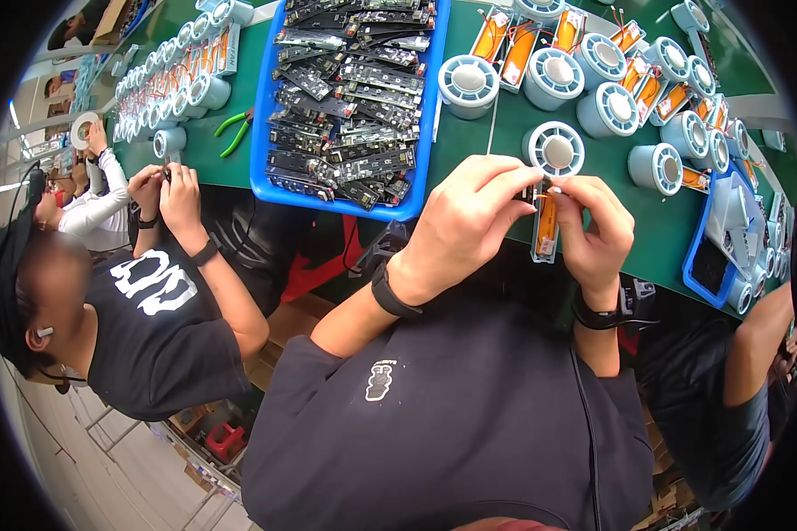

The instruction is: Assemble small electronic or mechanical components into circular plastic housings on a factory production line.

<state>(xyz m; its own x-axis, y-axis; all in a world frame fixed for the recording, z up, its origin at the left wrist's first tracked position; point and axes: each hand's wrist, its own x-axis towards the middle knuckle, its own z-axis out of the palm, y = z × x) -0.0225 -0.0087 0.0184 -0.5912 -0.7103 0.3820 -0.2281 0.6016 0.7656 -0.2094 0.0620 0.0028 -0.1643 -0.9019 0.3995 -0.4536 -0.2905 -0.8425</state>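
Both my hands meet over the green table's near edge. Between thumb and fingers, my left hand pinches a small black circuit board, mostly covered by my fingertips. My right hand is closed in a pinch beside the board's right end, where thin orange wire shows; what exactly it grips is too small to tell. Just beyond my fingertips stands a light-blue housing with a round, slotted head. Its handle part, below my fingers, holds an orange battery.
A blue tray full of black circuit boards lies left of my hands. Green-handled cutters are beside it. Several light-blue housings with orange batteries stand ahead and right. A co-worker sits at left, another person at right.
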